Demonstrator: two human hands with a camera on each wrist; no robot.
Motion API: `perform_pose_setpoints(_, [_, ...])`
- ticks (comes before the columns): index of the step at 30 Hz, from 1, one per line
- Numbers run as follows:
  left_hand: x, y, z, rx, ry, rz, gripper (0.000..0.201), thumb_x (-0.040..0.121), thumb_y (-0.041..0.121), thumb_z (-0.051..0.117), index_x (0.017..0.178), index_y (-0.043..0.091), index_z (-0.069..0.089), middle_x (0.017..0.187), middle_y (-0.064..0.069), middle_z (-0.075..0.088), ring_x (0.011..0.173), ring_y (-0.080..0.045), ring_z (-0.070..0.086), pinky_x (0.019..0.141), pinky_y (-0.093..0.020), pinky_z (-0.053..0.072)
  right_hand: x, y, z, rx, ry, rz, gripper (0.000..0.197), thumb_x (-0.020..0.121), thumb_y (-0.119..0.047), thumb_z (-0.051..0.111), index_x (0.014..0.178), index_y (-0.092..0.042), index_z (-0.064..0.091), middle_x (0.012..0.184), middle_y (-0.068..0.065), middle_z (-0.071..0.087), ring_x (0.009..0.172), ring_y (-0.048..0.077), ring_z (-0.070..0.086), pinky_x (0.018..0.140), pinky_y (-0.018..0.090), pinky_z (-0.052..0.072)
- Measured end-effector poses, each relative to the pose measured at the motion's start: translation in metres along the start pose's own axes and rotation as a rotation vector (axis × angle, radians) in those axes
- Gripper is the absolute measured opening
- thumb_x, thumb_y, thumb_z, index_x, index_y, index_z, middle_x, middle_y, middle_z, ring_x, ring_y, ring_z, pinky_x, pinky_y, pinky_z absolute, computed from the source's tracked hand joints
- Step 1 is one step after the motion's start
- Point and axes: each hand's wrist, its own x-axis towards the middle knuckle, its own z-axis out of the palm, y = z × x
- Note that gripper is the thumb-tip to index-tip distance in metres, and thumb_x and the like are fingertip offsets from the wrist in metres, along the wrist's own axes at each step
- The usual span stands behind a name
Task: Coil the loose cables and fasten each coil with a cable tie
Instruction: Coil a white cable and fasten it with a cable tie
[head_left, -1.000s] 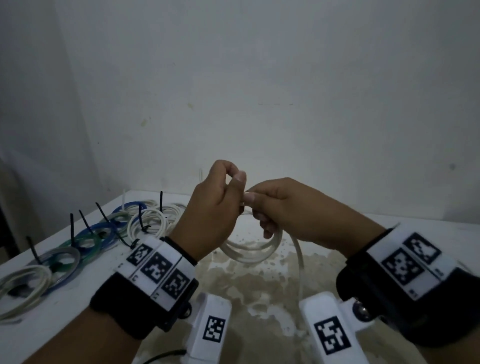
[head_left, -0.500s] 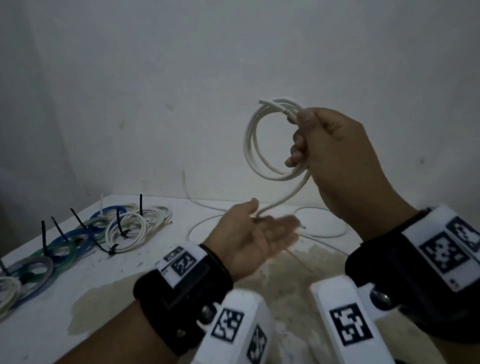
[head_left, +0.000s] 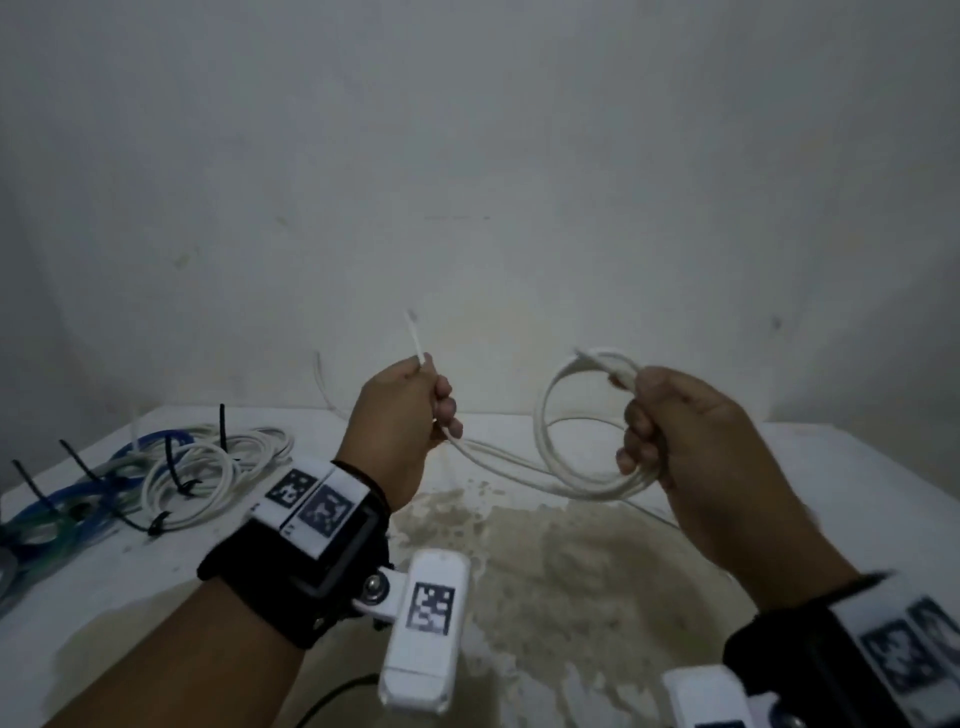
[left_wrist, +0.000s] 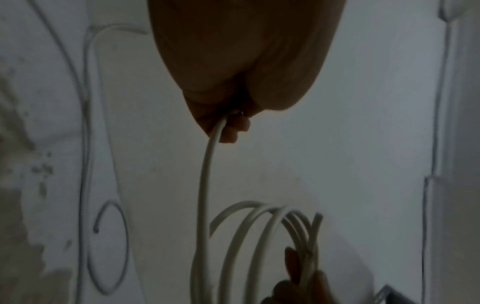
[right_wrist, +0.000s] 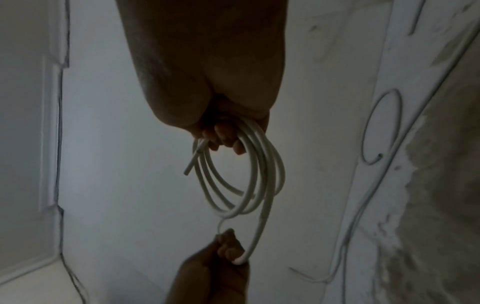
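Tied coils (head_left: 197, 480), white and blue with black ties (head_left: 176, 467), lie on the white, stained table (head_left: 519, 571) at 9 o'clock. Right hand (head_left: 691, 452) grips round loops of smooth white cable (head_left: 571, 426) at 3 o'clock; left hand (head_left: 400, 415) fists its tail. Another loose cable (left_wrist: 85, 144) lies beyond.

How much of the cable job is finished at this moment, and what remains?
Done: several tied coils lie on the table. In hand: the right hand holds the white coil; the left hand grips its free end. Left: last loop, tie; another loose cable waits.
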Motion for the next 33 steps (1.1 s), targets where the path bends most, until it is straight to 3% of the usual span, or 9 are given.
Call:
perform_pose_setpoints(3, [-0.005,-0.006,0.001,0.355,-0.114,0.160,0.022,0.100,0.006,0.035,0.091,0.013,0.055,0.065,-0.003,0.048,0.051,-0.014,0.041,0.044,-0.025,0.043,-0.009,0.017,0.004,-0.197,-0.062,0.023,0.045,0.099,-0.021,0.043,0.056,-0.025,0.057,0.051,-0.003,0.042,0.045,0.015,0.040,0.056,0.037,0.039])
perform_pose_setpoints(6, [-0.009,-0.013,-0.002,0.568,-0.187,0.256,0.023,0.100,0.008,0.036,0.103,0.012,0.058,0.068,0.000,0.054,0.055,-0.015,0.047,0.052,-0.026,0.048,-0.016,0.025,0.011,-0.335,-0.117,0.053,0.036,0.098,-0.024,0.044,0.063,-0.027,0.054,0.051,-0.004,0.043,0.048,0.018,0.042,0.055,0.036,0.039])
perform_pose_setpoints(11, [-0.009,-0.023,-0.007,0.720,-0.264,0.391,0.025,0.099,0.007,0.042,0.096,0.021,0.063,0.073,0.004,0.065,0.064,-0.007,0.061,0.071,-0.029,0.055,-0.019,0.036,0.016,-0.423,-0.228,0.079,0.019,0.097,-0.027,0.046,0.078,-0.027,0.050,0.052,-0.008,0.047,0.048,0.017,0.040,0.052,0.036,0.038])
perform_pose_setpoints(15, [-0.012,-0.030,-0.008,0.731,-0.378,0.376,0.029,0.097,0.006,0.046,0.092,0.028,0.064,0.077,0.005,0.070,0.067,-0.006,0.064,0.066,-0.021,0.051,-0.017,0.040,0.016,-0.487,-0.285,0.046,0.019,0.095,-0.025,0.049,0.077,-0.025,0.053,0.052,-0.008,0.050,0.045,0.012,0.039,0.051,0.032,0.036])
perform_pose_setpoints(21, [-0.022,-0.048,-0.003,0.743,-0.482,0.397,0.032,0.099,0.008,0.044,0.093,0.032,0.064,0.080,0.002,0.069,0.074,-0.019,0.066,0.070,-0.039,0.053,-0.018,0.049,0.018,-0.471,-0.242,0.042,0.017,0.093,-0.022,0.053,0.078,-0.019,0.059,0.059,-0.002,0.060,0.044,0.010,0.044,0.050,0.028,0.037])
perform_pose_setpoints(24, [-0.024,-0.058,-0.001,0.732,-0.485,0.449,0.029,0.101,0.011,0.040,0.099,0.033,0.059,0.072,0.007,0.063,0.061,0.000,0.059,0.062,-0.019,0.049,-0.020,0.050,0.020,-0.366,-0.174,0.089,0.013,0.092,-0.022,0.056,0.082,-0.013,0.057,0.063,0.001,0.065,0.044,0.011,0.048,0.047,0.027,0.040])
perform_pose_setpoints(26, [-0.022,-0.064,-0.001,0.797,-0.475,0.541,0.025,0.100,0.015,0.038,0.108,0.025,0.060,0.072,0.011,0.060,0.062,0.001,0.057,0.057,-0.012,0.043,-0.020,0.051,0.018,-0.380,-0.145,0.084,0.014,0.090,-0.023,0.059,0.083,-0.012,0.059,0.066,0.001,0.068,0.046,0.010,0.053,0.049,0.020,0.043])
perform_pose_setpoints(30, [-0.017,-0.078,-0.007,0.841,-0.399,0.627,0.031,0.095,0.014,0.038,0.115,0.014,0.061,0.079,0.010,0.060,0.080,-0.003,0.059,0.064,-0.005,0.043,-0.021,0.054,0.005,-0.902,-0.018,-0.232,0.020,0.087,-0.025,0.065,0.070,-0.015,0.062,0.059,-0.005,0.060,0.065,0.007,0.057,0.058,0.005,0.036])
perform_pose_setpoints(33, [-0.014,-0.086,-0.010,0.801,-0.389,0.596,0.029,0.097,0.011,0.040,0.117,0.010,0.062,0.081,0.015,0.059,0.081,0.003,0.060,0.067,0.000,0.040,-0.018,0.054,-0.007,-0.958,0.137,-0.402,0.012,0.085,-0.022,0.067,0.081,-0.014,0.060,0.065,-0.003,0.056,0.058,0.008,0.049,0.060,0.006,0.034])
